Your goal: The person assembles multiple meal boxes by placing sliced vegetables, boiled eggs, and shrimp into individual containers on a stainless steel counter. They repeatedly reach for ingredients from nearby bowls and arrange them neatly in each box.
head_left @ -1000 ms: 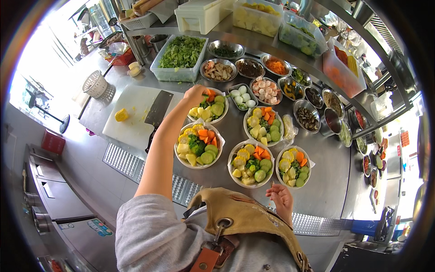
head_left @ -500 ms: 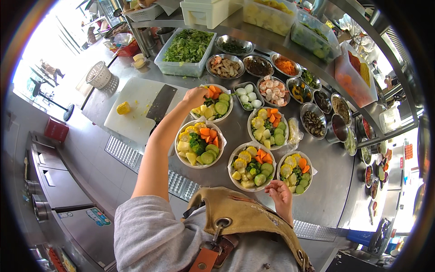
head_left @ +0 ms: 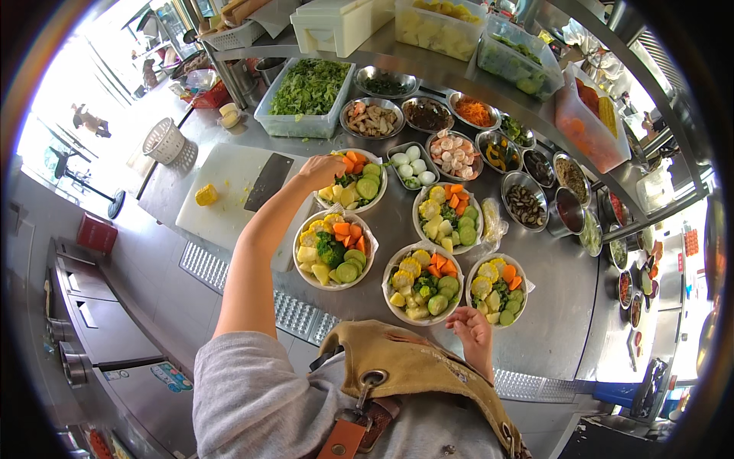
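Vegetable bowl: round and white-rimmed, on the smooth metal counter under my left hand
Carrots: angular orange chunks, beside my fingertips
Cucumber: flat, pale green slices along the right side
My left grip: fingers bent down over the left rim; I cannot tell whether they pinch anything
My right hand: loosely curled, apparently holding nothing, just beside the nearest bowls
In the way: my left forearm crosses part of the white cutting board
On the board: a broad dark blade and a knobbly yellow corn piece
Four other bowls: corn, carrot, cucumber and pale chunks
Translucent tub: shredded greens
Metal tray: smooth white eggs
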Motion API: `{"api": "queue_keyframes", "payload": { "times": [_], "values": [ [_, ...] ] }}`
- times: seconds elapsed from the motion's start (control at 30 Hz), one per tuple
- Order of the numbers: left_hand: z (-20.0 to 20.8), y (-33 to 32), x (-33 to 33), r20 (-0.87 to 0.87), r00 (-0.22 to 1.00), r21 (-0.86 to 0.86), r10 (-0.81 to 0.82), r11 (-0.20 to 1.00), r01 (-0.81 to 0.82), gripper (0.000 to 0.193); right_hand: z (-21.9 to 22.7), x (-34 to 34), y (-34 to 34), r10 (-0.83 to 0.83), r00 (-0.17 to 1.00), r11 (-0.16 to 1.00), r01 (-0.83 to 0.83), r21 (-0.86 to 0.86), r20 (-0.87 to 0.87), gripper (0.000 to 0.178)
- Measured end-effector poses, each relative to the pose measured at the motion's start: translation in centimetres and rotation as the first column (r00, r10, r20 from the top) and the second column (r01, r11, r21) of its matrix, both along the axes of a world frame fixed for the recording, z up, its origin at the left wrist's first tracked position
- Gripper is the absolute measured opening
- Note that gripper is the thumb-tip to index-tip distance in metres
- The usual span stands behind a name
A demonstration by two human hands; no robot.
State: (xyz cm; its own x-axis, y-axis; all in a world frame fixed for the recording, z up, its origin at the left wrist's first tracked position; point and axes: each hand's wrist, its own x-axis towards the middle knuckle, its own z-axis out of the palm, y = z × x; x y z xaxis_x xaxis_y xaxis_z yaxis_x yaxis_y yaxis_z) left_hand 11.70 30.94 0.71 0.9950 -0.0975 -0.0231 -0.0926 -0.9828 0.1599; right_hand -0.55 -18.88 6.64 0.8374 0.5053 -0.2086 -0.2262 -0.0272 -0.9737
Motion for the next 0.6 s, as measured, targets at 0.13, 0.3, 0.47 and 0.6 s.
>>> {"api": "queue_keyframes", "payload": {
  "times": [0.13, 0.3, 0.47, 0.6],
  "values": [
    [0.0, 0.0, -0.1, 0.029, 0.994, 0.095, -0.102, 0.991, 0.099, 0.017, 0.1, 0.0, 0.1, 0.0, 1.0, 1.0, 0.0, 0.021, -0.014, 0.023],
    [-0.7, 0.3, 0.0, 0.002, 0.975, 0.228, -0.221, 0.95, 0.214, 0.017, -0.6, -0.1, -0.1, 0.006, 0.999, 1.0, -0.006, 0.004, 0.032, 0.024],
    [1.0, -0.2, 0.2, -0.059, 0.995, 0.163, -0.086, 0.982, 0.094, 0.025, -1.9, 0.0, -0.5, 0.016, 1.0, 0.995, -0.014, 0.098, -0.019, 0.023],
    [6.5, -3.7, 1.8, 0.201, 0.912, 0.198, -0.359, 0.926, 0.321, 0.011, -2.2, 0.3, -0.2, 0.016, 1.0, 0.996, -0.015, 0.083, -0.004, 0.022]
  ]
}}
